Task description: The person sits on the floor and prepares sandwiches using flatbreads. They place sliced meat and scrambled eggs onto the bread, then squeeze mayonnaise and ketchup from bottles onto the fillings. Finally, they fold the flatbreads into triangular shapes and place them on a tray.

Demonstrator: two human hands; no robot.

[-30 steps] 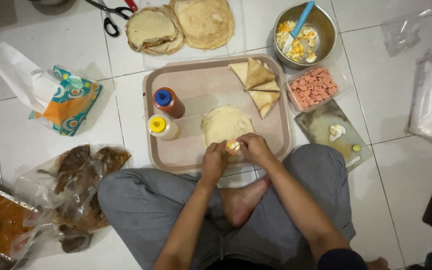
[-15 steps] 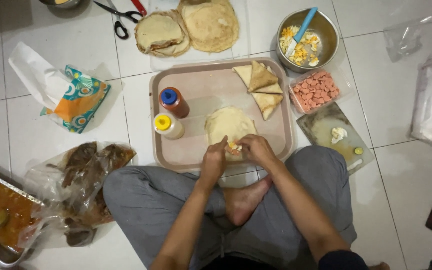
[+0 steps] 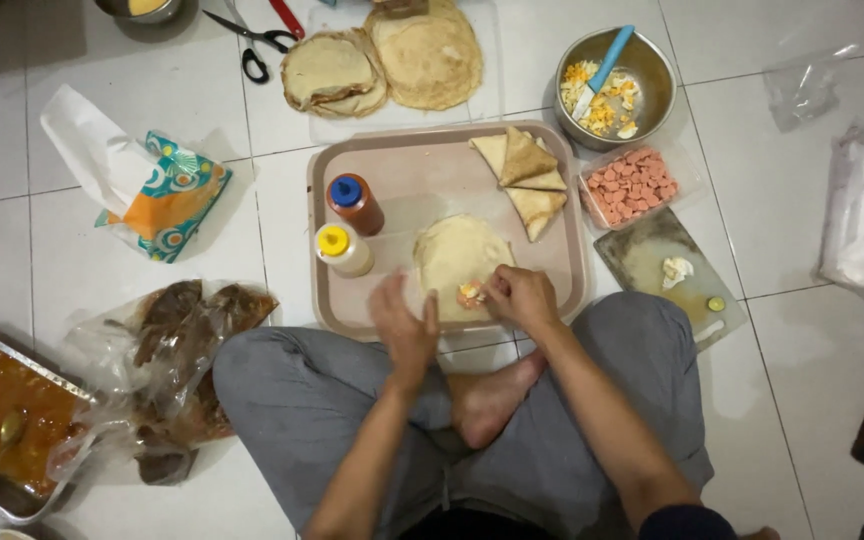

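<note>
- Sitting cross-legged, the person works in the head view: the right hand [image 3: 520, 297] pinches filling on a round pale flatbread [image 3: 457, 255] lying on the beige plastic tray [image 3: 422, 175]; the left hand [image 3: 404, 325] hovers open beside it, holding nothing.
- Overfilling could tear the thin flatbread.
- Counted: two squeeze bottles [image 3: 349, 225], three folded triangles [image 3: 527, 180].

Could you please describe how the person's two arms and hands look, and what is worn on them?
Both forearms are bare, and no glove, ring, watch or bracelet shows on the left hand or the right hand. The fingers are uncovered. Only on the right arm, near the bottom edge of the picture, a dark navy fabric sleeve begins at the upper arm. The left arm shows no sleeve in view.
</note>
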